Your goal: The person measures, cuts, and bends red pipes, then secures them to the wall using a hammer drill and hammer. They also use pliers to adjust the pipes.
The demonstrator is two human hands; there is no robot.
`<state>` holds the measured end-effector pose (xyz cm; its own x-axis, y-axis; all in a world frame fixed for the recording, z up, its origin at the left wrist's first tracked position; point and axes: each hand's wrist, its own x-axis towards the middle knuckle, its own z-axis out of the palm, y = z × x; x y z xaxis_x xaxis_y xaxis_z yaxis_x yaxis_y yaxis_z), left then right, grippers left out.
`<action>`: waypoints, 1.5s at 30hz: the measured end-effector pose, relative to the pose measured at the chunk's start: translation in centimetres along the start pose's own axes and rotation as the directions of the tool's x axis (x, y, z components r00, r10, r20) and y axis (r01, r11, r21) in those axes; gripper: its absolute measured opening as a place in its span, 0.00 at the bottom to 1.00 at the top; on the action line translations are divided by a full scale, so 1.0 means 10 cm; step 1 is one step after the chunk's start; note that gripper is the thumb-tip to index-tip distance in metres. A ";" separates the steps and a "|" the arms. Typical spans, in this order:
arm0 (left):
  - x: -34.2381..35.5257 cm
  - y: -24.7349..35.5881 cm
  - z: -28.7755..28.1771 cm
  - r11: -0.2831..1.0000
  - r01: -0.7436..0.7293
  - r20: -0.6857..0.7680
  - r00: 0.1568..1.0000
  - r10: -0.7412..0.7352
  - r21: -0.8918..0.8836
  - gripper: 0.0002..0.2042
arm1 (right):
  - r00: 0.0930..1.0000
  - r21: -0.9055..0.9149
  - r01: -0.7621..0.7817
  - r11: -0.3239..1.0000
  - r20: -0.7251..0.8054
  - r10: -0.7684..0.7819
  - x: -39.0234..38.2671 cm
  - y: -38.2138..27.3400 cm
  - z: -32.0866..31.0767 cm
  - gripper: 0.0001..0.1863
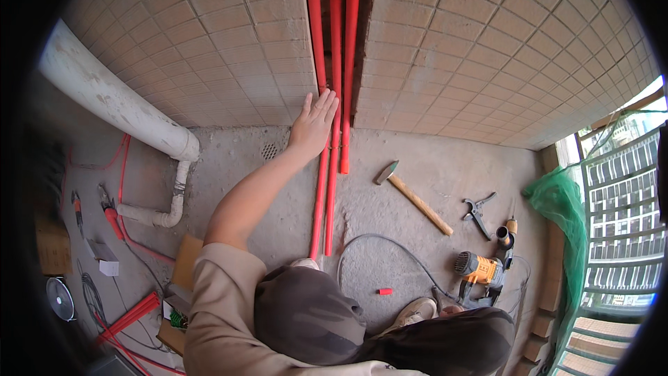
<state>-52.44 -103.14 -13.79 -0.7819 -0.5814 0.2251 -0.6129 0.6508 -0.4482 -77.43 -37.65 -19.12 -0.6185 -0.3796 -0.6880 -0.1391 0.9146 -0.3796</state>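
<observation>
My left hand (314, 124) is stretched forward with straight fingers, its fingertips against the left and middle of three red pipes (335, 35). The pipes stand in an upright slot between two tiled wall faces. Two of them reach down toward my left knee; the right one (345, 157) ends higher up. Beside my right knee shows a small skin-coloured patch, possibly part of my right hand (452, 311); its fingers and any grip are hidden. A short red pipe piece (385, 292) lies on the floor between my legs.
Rightward lie a hammer (421, 205), a black-handled cutter (478, 214) and an orange power tool (480, 269) with a cable. A white drainpipe (118, 97), red tubes (132, 317) and cardboard boxes (186, 261) are at left. Green netting (567, 209) hangs at the right edge.
</observation>
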 end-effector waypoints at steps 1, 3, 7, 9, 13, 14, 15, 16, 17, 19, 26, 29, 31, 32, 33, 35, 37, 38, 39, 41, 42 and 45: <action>0.05 -0.04 0.05 0.998 0.058 0.004 0.998 -0.058 0.016 0.34 | 1.000 0.008 -0.005 1.000 -0.004 0.005 -0.01 -0.03 0.03 0.14; 0.13 -0.08 0.05 0.999 0.030 -0.033 0.999 -0.029 0.031 0.32 | 1.000 0.045 -0.017 0.999 -0.025 0.019 -0.03 -0.03 0.10 0.14; 0.33 0.25 -0.18 0.994 -0.043 -0.123 0.992 0.031 -0.097 0.30 | 0.988 0.150 0.006 0.989 -0.154 0.017 -0.21 0.15 0.09 0.13; 0.29 0.20 -0.15 0.992 -0.087 -0.171 0.983 0.070 -0.093 0.30 | 0.963 0.197 0.047 0.979 -0.269 0.008 -0.23 0.23 0.12 0.13; 0.14 -0.08 -0.24 0.986 0.030 0.063 0.997 -0.041 0.166 0.31 | 0.875 0.352 -0.042 0.935 -0.439 0.205 -0.40 -0.33 -0.31 0.12; 0.19 0.09 -0.33 0.982 0.010 0.092 0.995 -0.028 0.191 0.31 | 0.828 0.463 -0.026 0.886 -0.487 0.278 -0.42 -0.02 -0.36 0.13; 0.20 0.26 -0.37 0.974 -0.005 0.127 0.992 -0.024 0.225 0.31 | 0.782 0.557 0.005 0.831 -0.520 0.344 -0.46 0.32 -0.34 0.14; 0.20 0.29 -0.43 0.983 -0.038 0.090 0.996 0.023 0.179 0.31 | 0.729 0.612 0.040 0.790 -0.559 0.395 -0.45 0.49 -0.36 0.16; 0.20 0.35 -0.47 0.989 -0.064 0.059 0.997 0.056 0.133 0.31 | 0.677 0.651 0.080 0.754 -0.592 0.438 -0.42 0.63 -0.41 0.17; 0.23 0.32 -0.54 0.991 -0.123 0.073 0.990 0.120 0.043 0.29 | 0.713 0.853 -0.005 0.521 -0.362 0.600 -0.33 0.65 -0.51 0.25; 0.38 0.53 -1.28 0.753 -0.270 0.216 0.852 0.477 -0.600 0.16 | 0.980 0.875 0.171 -0.452 -0.105 0.168 0.66 0.36 0.11 0.15; 0.36 0.69 -1.81 0.692 -0.480 0.393 0.583 0.711 -0.540 0.17 | 0.959 0.840 0.282 -0.464 -0.230 0.166 0.88 0.94 0.13 0.21; 0.11 0.65 -2.01 0.656 -0.531 0.404 0.521 0.752 -0.536 0.16 | 0.942 0.882 0.333 -0.333 -0.330 0.067 1.03 0.82 -0.14 0.20; -0.09 0.57 -2.04 0.656 -0.504 0.421 0.509 0.751 -0.563 0.17 | 0.929 0.893 0.362 -0.267 -0.369 0.027 0.88 0.66 -0.26 0.20; -0.24 0.53 -2.03 0.641 -0.485 0.416 0.496 0.762 -0.595 0.17 | 0.906 0.889 0.413 -0.199 -0.423 -0.006 0.68 0.50 -0.46 0.20; -0.53 0.47 -1.98 0.679 -0.275 0.506 0.494 0.708 -0.681 0.20 | 0.842 0.803 0.503 0.319 -0.538 0.028 0.07 -0.61 -0.89 0.16; -0.53 0.56 -1.77 0.596 -0.133 0.460 0.513 0.725 -0.792 0.23 | 0.732 0.608 0.605 0.514 -0.679 -0.059 -0.29 -1.38 -1.19 0.16; -0.46 0.71 -1.63 0.506 -0.100 0.376 0.551 0.745 -0.857 0.24 | 0.729 0.557 0.605 0.569 -0.676 -0.113 -0.61 -1.66 -1.37 0.19; -0.45 0.84 -1.56 0.424 -0.045 0.324 0.573 0.752 -0.904 0.26 | 0.732 0.536 0.598 0.596 -0.669 -0.132 -0.79 -1.81 -1.45 0.20; -0.50 1.08 -1.42 0.241 0.057 0.215 0.679 0.702 -0.969 0.31 | 0.756 0.511 0.549 0.662 -0.642 -0.131 -1.06 -2.02 -1.50 0.22; -0.50 1.26 -1.37 0.121 0.141 0.186 0.731 0.657 -0.983 0.35 | 0.746 0.488 0.579 0.653 -0.641 -0.182 -1.17 -2.08 -1.54 0.25; -0.54 1.59 -1.35 -0.180 0.339 0.201 0.825 0.528 -0.923 0.44 | 0.761 0.432 0.590 0.683 -0.581 -0.289 -1.53 -2.58 -1.54 0.29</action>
<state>-59.53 -83.09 -10.46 -0.9459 -0.2344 -0.2245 -0.2607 0.1367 0.9557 -76.31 -53.30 10.73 -0.8795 -0.4728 -0.0542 -0.1255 0.3405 -0.9318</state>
